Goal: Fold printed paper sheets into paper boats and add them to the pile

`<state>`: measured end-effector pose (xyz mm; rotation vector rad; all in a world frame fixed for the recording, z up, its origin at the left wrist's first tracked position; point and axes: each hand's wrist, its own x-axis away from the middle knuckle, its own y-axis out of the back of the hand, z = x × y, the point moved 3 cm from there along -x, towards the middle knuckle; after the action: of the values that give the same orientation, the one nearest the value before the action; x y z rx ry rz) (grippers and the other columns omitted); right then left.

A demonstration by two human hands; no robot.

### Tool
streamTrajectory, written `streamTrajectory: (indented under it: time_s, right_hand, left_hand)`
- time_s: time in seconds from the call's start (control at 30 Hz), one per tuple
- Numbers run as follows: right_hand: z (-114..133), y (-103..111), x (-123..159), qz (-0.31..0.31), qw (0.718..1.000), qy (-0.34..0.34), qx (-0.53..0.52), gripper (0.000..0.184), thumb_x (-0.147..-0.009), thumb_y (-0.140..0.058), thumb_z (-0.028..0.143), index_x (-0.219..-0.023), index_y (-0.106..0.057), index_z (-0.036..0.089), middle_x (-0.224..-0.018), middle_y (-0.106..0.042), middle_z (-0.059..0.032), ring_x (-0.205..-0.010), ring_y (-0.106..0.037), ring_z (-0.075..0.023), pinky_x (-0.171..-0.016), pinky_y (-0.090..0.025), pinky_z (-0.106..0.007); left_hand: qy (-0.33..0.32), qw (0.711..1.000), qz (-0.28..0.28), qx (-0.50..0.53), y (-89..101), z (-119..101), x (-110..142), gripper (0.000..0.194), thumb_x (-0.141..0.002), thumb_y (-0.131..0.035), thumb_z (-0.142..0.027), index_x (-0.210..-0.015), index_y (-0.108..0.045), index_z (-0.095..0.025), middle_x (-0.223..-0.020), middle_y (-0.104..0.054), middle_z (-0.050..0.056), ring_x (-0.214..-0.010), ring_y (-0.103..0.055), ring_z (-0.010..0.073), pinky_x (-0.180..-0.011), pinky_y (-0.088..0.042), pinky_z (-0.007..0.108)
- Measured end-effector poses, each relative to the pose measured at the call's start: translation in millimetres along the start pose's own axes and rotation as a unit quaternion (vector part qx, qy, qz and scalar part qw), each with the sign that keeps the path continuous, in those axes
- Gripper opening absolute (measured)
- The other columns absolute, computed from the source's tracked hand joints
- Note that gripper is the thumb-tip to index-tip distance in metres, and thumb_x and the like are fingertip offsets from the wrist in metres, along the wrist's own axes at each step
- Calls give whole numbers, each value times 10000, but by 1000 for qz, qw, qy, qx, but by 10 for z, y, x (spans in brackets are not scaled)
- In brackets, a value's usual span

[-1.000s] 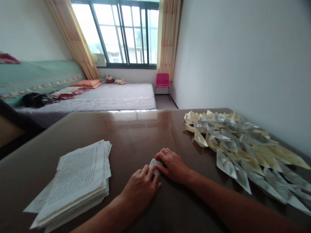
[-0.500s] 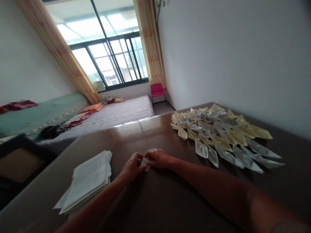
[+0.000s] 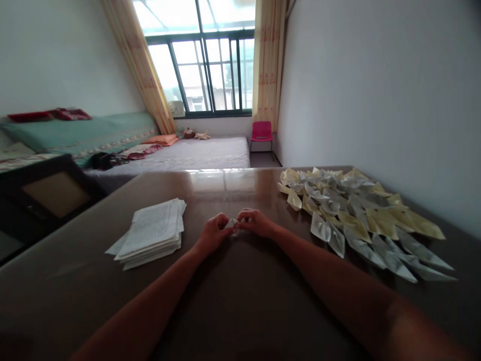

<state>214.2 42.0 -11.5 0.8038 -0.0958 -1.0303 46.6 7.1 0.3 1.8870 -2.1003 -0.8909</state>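
Between my two hands is a small folded piece of white paper (image 3: 232, 223), held just over the middle of the dark table (image 3: 240, 296). My left hand (image 3: 217, 231) pinches its left side with thumb and fingers. On the other side my right hand (image 3: 256, 222) grips the right edge. Fingers cover much of the paper, so its full shape is hidden. A stack of printed paper sheets (image 3: 152, 228) lies left of my hands. To the right spreads a large group of folded paper boats (image 3: 358, 223), some white and some yellowish.
Past the table's far edge stands a bed (image 3: 221, 150) with a pale cover. A pink chair (image 3: 262, 131) is by the window curtain (image 3: 267, 75). The wall (image 3: 376, 90) runs along the table's right side, and a dark cabinet (image 3: 52, 200) stands at left.
The camera view has levelled and turned, shifting the scene in the picture. Both hands still hold the folded paper, which now shows a small peak between the fingers.
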Motion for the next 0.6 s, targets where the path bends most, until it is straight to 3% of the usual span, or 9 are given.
streamTrajectory:
  time_s: [0.3, 0.4, 0.6]
  right_hand:
    - [110, -12, 2, -36, 999, 15, 21, 329, -856, -565, 410, -668, -618, 146, -606, -532, 28, -606, -460, -101, -596, -342, -218]
    - [98, -40, 7, -29, 999, 8, 33, 309, -861, -562, 405, -694, -629, 154, -625, -549, 23, -616, -471, -106, -604, -358, -220]
    - [82, -42, 4, -88, 996, 16, 12, 179, -809, -656, 365, -798, -677, 187, -709, -642, 9, -628, -535, -119, -614, -397, -229]
  left_hand:
    - [-45, 999, 18, -20, 93, 62, 17, 295, -864, -522, -383, -863, -716, -160, -744, -684, 17, -695, -585, 145, -648, -427, 235]
    - [-65, 997, 4, -42, 94, 82, -11, 282, -874, -515, -359, -851, -717, -165, -826, -689, 44, -760, -598, 161, -683, -438, 245]
    - [-85, 994, -14, -65, 61, 144, -40, 196, -864, -551, -318, -850, -704, -196, -833, -679, 31, -799, -596, 162, -738, -449, 257]
